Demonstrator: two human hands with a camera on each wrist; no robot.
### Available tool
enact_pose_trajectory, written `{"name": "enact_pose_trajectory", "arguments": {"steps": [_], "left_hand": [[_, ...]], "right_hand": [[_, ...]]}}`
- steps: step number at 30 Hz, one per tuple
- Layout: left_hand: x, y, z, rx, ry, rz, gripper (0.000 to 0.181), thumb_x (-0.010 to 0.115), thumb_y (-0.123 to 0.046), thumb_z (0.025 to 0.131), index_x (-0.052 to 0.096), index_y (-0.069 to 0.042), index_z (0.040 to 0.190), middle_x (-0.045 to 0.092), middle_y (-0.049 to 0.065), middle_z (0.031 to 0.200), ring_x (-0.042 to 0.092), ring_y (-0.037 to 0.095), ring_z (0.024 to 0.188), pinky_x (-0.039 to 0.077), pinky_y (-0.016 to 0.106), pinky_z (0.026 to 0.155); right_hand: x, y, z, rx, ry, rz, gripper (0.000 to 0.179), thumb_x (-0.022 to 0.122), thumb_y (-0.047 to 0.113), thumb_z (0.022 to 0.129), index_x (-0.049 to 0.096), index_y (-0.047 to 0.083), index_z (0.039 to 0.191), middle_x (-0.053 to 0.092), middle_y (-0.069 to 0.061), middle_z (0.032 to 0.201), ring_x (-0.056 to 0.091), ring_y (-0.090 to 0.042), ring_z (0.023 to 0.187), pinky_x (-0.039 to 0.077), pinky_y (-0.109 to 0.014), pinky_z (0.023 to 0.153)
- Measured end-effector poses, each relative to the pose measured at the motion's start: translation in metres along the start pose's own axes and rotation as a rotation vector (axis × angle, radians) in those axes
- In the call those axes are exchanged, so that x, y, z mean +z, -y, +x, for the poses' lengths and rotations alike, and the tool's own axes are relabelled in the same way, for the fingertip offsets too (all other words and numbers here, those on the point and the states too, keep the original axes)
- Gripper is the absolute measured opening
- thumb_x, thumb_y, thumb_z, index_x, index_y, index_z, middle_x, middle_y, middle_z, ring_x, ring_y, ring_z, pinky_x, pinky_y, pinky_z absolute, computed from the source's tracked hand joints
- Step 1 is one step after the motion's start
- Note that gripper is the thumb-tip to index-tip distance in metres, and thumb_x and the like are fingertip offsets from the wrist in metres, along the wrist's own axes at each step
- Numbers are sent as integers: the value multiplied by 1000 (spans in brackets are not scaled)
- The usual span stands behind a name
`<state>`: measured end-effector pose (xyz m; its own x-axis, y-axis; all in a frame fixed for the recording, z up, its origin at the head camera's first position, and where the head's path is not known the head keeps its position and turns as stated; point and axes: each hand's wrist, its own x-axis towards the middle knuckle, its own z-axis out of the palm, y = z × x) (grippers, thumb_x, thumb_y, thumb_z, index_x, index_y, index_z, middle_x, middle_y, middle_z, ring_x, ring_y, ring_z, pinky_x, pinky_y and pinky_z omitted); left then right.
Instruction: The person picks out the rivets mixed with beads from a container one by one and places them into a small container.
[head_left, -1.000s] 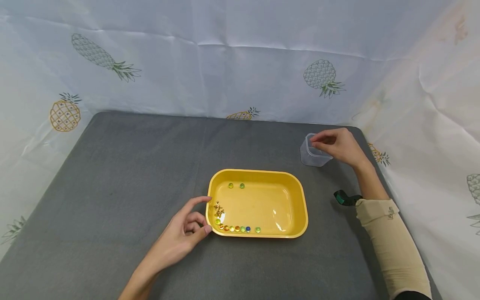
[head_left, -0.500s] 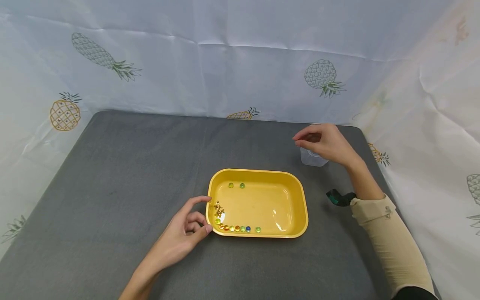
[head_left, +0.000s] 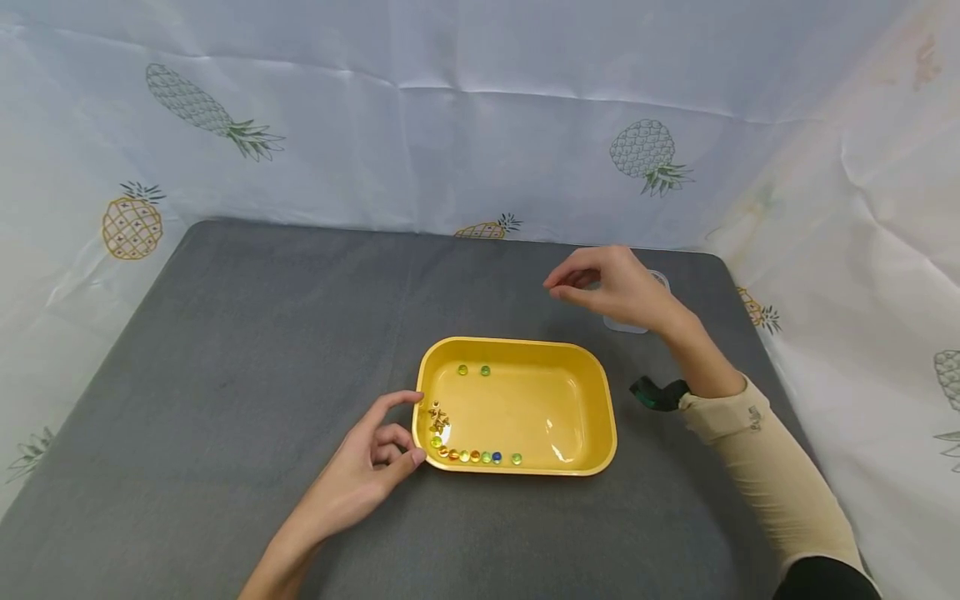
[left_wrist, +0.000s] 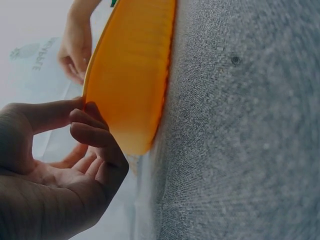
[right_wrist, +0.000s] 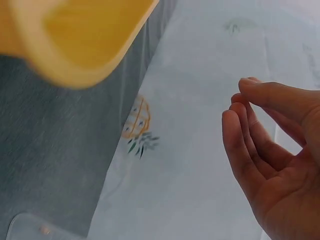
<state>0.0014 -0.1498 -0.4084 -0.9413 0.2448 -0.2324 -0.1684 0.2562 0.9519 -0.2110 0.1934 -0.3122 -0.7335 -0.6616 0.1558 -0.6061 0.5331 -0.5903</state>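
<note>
A yellow tray (head_left: 517, 408) sits on the grey table. Small glass marbles in green, amber and blue (head_left: 497, 457) line its front side, and two green marbles (head_left: 485, 371) lie near the back wall. Little gold-coloured pieces (head_left: 438, 418) are heaped at its left end. My left hand (head_left: 367, 475) grips that end, index finger on the rim and thumb at the front corner. Behind the tray, my right hand (head_left: 615, 287) is in the air with fingers loosely bent; nothing shows between thumb and fingertips in the right wrist view (right_wrist: 275, 145).
A clear plastic box (head_left: 626, 326) stands at the back right, mostly hidden behind my right hand; a small gold-coloured spot (right_wrist: 45, 230) shows in it in the right wrist view. A pineapple-print curtain (head_left: 375, 142) hangs along the table's back and sides.
My right hand has moved left from over the clear box to behind the tray, now covering most of the box. My left hand and the tray have stayed put.
</note>
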Motion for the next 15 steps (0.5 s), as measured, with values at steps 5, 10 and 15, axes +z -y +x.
{"name": "enact_pose_trajectory", "arguments": {"steps": [5,10,15], "left_hand": [[1,0,-1,7,-3,-3,66,74,-7,101,42,-15,158,72,16,95,59,9,67,46,24,67],[2,0,-1,15,-5,-8,66,74,-6,101,42,-15,158,72,16,95,59,10,67,46,24,66],[2,0,-1,14,-10,-5,65,74,-6,101,42,-16,157,72,16,95,58,8,65,46,24,65]], "right_hand": [[7,14,9,-24,54,-5,15,80,5,98,83,11,112,81,-4,109,75,-16,95,61,-23,90],[15,28,19,-80,103,20,17,82,4,96,83,12,110,80,-2,106,75,-14,94,65,-36,91],[26,38,30,-119,170,49,14,83,7,96,83,12,109,80,-2,106,74,-13,94,64,-34,92]]}}
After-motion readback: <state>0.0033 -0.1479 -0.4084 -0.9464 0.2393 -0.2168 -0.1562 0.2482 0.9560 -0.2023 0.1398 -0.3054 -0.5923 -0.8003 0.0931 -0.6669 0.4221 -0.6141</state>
